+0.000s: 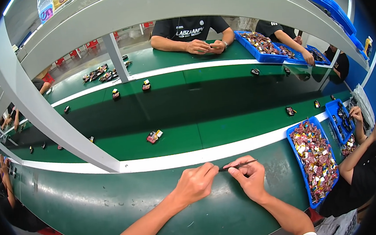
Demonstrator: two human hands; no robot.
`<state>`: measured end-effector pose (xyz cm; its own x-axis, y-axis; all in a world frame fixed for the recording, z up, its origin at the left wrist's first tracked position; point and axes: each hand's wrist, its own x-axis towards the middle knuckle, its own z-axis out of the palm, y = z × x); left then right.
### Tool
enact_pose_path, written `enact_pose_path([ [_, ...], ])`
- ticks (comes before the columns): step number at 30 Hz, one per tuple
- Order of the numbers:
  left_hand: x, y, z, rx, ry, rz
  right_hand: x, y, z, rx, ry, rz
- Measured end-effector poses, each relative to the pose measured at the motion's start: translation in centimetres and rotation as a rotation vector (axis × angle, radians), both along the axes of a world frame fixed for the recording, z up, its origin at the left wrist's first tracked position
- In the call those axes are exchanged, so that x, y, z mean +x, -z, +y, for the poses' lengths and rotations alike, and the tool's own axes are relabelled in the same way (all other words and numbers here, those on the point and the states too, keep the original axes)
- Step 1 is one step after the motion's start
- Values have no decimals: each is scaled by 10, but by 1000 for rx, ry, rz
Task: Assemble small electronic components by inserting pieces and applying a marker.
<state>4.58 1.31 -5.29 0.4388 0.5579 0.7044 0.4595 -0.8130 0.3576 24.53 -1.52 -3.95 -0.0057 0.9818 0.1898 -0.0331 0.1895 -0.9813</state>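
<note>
Over the near green bench, my left hand (pixel 197 184) and my right hand (pixel 249 179) are close together, fingers closed. A thin black stick-like thing (pixel 240 164) passes through the fingers of my right hand, its narrow end sticking out to the right. Its other end reaches the fingertips of my left hand, which pinch at a small dark part; the fingers hide most of it. To the right of my hands stands a blue tray (pixel 297 162) heaped with small parts in pink, yellow and white wrappings.
Beyond a white rail (pixel 178 158) runs a green conveyor belt (pixel 224 134) carrying several small dark items with labels, one wrapped item (pixel 154 136) among them. A grey post (pixel 59 105) rises at left. Co-workers sit opposite and on both sides; more blue trays (pixel 253 55) stand across the belt.
</note>
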Motion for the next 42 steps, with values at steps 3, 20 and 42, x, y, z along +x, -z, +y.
enact_pose_path([
  [3, -1, 0, -1, -2, 0, 5, 4, 0, 0, 3, -32, -82],
  [20, 0, -9, 0, -12, -50, 12, -3, -1, 3, 18, 87, 29],
  [42, 21, -42, 63, -922, -97, -602, 0, 2, 7, 181, 140, -200],
])
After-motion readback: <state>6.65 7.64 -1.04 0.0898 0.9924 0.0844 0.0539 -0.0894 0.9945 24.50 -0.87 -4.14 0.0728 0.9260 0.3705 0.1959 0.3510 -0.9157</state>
